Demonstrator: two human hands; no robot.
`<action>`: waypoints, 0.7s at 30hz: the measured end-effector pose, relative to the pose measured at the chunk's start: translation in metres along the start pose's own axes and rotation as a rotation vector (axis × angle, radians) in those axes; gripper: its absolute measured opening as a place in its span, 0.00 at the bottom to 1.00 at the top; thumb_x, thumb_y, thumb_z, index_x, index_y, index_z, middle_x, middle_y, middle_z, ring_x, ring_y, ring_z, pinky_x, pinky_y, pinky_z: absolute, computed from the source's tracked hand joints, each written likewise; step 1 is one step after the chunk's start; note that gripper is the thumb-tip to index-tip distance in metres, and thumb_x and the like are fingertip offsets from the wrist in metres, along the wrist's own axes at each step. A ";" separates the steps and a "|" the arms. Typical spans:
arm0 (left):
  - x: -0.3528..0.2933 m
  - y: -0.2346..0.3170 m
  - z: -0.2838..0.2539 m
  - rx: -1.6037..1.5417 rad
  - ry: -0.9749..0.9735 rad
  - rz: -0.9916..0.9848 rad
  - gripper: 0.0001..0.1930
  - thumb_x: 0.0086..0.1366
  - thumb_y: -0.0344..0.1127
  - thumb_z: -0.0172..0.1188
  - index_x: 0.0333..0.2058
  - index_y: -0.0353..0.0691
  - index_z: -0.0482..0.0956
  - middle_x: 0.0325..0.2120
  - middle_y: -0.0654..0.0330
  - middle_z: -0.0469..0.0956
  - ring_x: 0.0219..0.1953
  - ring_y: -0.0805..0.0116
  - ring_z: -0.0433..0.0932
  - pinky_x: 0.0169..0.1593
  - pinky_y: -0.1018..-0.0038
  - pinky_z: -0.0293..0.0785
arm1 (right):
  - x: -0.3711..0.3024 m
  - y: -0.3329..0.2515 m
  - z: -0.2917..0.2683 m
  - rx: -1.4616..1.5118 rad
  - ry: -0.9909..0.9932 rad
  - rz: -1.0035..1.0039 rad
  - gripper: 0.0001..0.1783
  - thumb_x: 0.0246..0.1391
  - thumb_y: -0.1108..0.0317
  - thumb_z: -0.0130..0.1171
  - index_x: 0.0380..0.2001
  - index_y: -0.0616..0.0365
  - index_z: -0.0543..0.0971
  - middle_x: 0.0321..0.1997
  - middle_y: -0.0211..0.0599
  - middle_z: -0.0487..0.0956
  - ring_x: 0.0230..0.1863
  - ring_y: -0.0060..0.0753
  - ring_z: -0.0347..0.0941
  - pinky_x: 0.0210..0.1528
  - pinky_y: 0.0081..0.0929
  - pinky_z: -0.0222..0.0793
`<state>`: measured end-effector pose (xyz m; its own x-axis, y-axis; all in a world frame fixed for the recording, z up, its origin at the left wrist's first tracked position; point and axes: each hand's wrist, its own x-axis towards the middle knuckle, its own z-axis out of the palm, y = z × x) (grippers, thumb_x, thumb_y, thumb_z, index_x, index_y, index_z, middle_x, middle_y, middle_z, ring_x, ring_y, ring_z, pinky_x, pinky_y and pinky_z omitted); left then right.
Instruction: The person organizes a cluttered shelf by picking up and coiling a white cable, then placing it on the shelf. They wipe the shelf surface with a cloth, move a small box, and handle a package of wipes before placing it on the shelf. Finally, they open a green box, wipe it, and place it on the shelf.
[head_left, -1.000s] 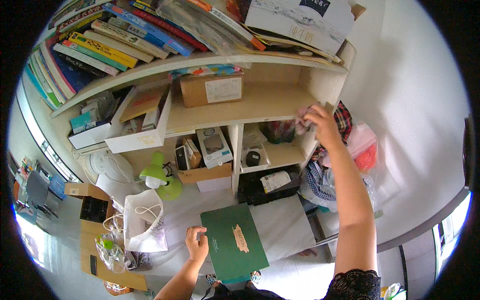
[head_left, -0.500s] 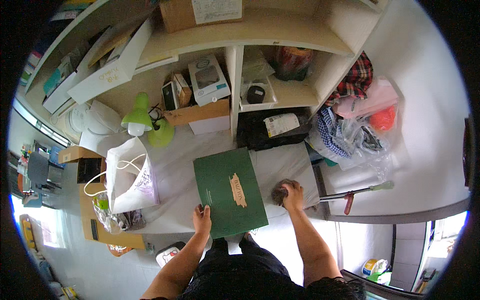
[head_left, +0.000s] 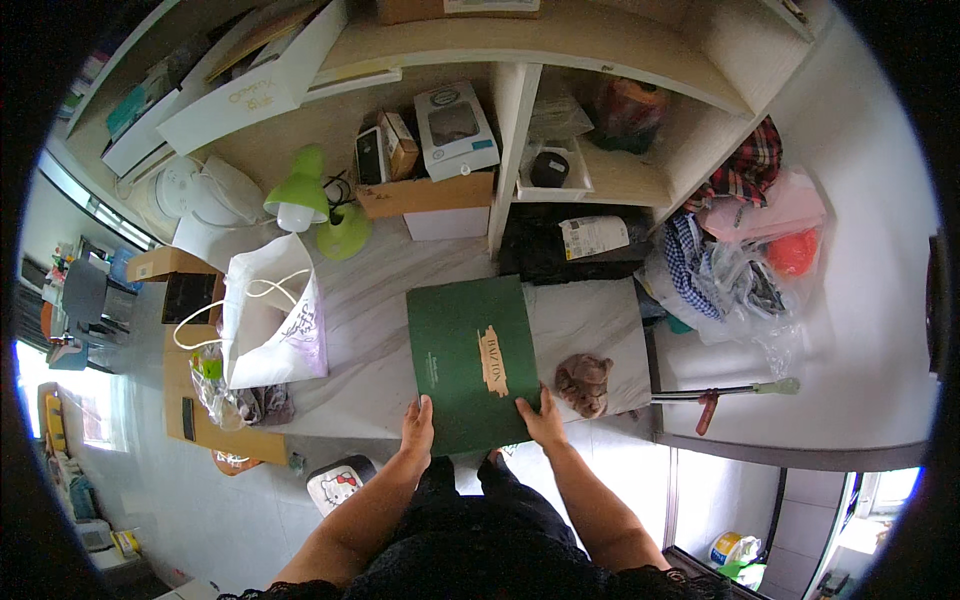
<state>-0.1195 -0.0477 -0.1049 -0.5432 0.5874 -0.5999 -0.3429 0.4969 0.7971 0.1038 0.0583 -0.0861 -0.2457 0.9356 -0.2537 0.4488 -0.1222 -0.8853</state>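
A flat dark green box (head_left: 470, 360) with a gold label lies on the white marble desk (head_left: 365, 335). My left hand (head_left: 417, 428) rests on its near left corner, fingers on the lid. At its near right corner my right hand (head_left: 545, 420) holds the edge. A small brown crumpled thing (head_left: 584, 381), soft-looking, sits on the desk just right of the box, apart from my right hand.
A white paper bag (head_left: 270, 315) with rope handles stands left of the box. Behind it are a green desk lamp (head_left: 310, 205) and small boxes (head_left: 430, 190) under the shelves. Clothes and plastic bags (head_left: 740, 260) pile at the right. A stool (head_left: 335, 487) stands below the desk.
My right hand came down from the upper shelf, set the brown thing on the desk, then moved left onto the box's near right corner. The view tilted down.
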 end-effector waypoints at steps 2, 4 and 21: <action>-0.008 0.009 -0.007 -0.114 -0.116 -0.071 0.29 0.66 0.51 0.47 0.59 0.40 0.59 0.48 0.53 0.71 0.51 0.60 0.68 0.53 0.63 0.63 | -0.006 -0.024 -0.017 0.233 -0.142 0.108 0.29 0.51 0.68 0.60 0.56 0.58 0.64 0.50 0.40 0.72 0.50 0.35 0.68 0.52 0.31 0.62; -0.020 0.018 -0.018 -0.244 -0.267 -0.159 0.30 0.66 0.47 0.50 0.62 0.43 0.55 0.49 0.54 0.70 0.52 0.62 0.68 0.52 0.62 0.64 | -0.015 -0.013 -0.033 0.480 -0.171 0.242 0.30 0.51 0.71 0.60 0.57 0.57 0.63 0.51 0.40 0.70 0.51 0.35 0.67 0.52 0.30 0.62; -0.175 0.170 0.002 -0.278 -0.724 0.246 0.37 0.62 0.37 0.57 0.63 0.36 0.46 0.52 0.50 0.66 0.53 0.64 0.66 0.55 0.66 0.62 | -0.164 -0.142 -0.130 0.872 0.100 -0.046 0.45 0.39 0.65 0.62 0.61 0.61 0.53 0.56 0.52 0.66 0.57 0.44 0.63 0.59 0.41 0.57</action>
<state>-0.0808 -0.0648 0.1353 -0.0302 0.9739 -0.2248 -0.5076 0.1788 0.8429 0.1919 -0.0343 0.1319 -0.1522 0.9654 -0.2117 -0.3856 -0.2552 -0.8867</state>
